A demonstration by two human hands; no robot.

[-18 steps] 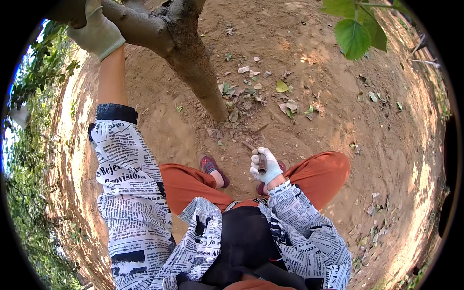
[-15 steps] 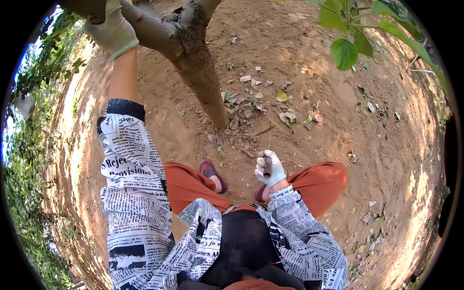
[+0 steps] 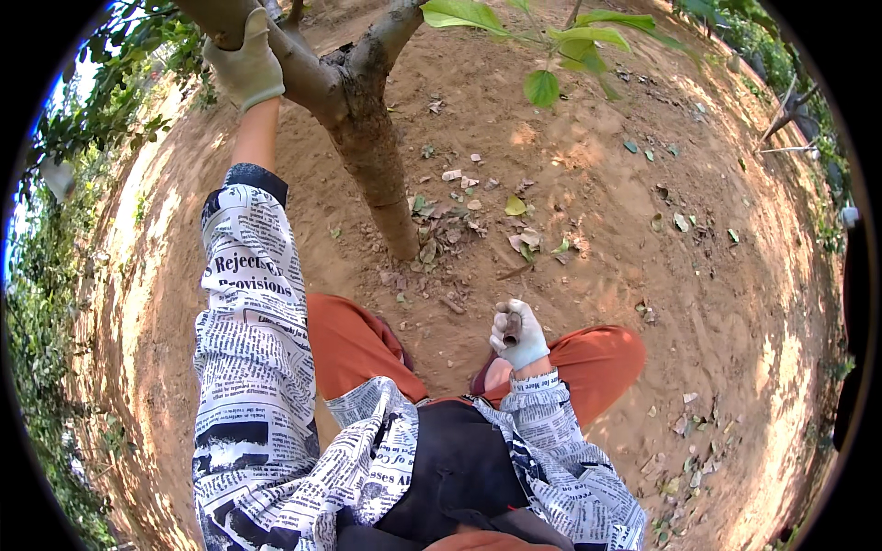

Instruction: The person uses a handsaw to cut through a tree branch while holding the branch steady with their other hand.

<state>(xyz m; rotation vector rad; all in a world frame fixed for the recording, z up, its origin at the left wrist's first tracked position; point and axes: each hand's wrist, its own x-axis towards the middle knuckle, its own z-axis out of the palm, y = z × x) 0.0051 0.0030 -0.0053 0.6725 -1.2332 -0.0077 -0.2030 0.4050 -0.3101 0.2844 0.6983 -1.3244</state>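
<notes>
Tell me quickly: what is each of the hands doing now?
Left hand: closed around a tree branch.
Right hand: closed on a small dark handle; what it is cannot be told.

My right hand (image 3: 519, 335) hides most of the dark tool (image 3: 511, 323) I grip; the branch (image 3: 276, 46) leaves the picture's top edge.

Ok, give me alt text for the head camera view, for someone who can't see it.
Looking down, a person's gloved left hand grips a tree branch overhead, while the gloved right hand is closed on a small dark tool near the waist. Below are orange trousers, a print-patterned shirt and bare soil scattered with dry leaves around the trunk.
</notes>
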